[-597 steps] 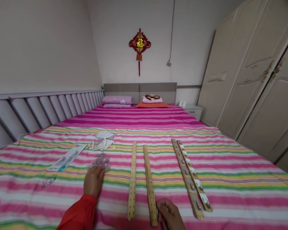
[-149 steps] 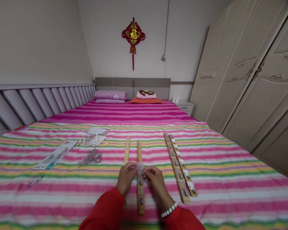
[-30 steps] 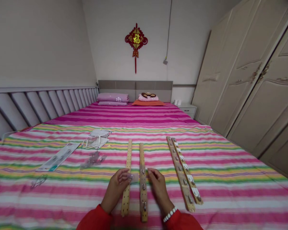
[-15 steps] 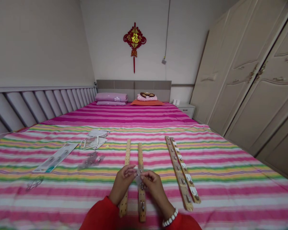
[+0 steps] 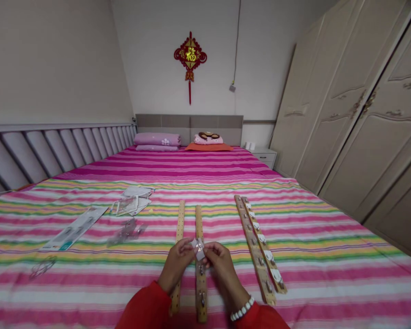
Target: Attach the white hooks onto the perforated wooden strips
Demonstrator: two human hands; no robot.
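Note:
My left hand point(image 5: 176, 263) and my right hand point(image 5: 218, 261) meet over the bed, both pinching a small clear adhesive hook point(image 5: 199, 249) between their fingertips. They hover just above a wooden perforated strip point(image 5: 200, 278) that carries a few metal hooks near its close end. A second, bare perforated strip point(image 5: 179, 228) lies alongside on its left, partly under my left hand. Two more strips point(image 5: 256, 246) with several white-backed hooks lie to the right.
The striped bedcover point(image 5: 329, 256) holds a clear bag of hooks point(image 5: 126, 230), torn packaging point(image 5: 133, 201), a printed card point(image 5: 73, 228) and a loose clear piece point(image 5: 41, 267) on the left. A wardrobe point(image 5: 363, 114) stands right; pillows point(image 5: 157, 140) lie at the headboard.
A second ago my hands were apart, the left one holding the small hook. They have since come together and both now pinch it above the strip.

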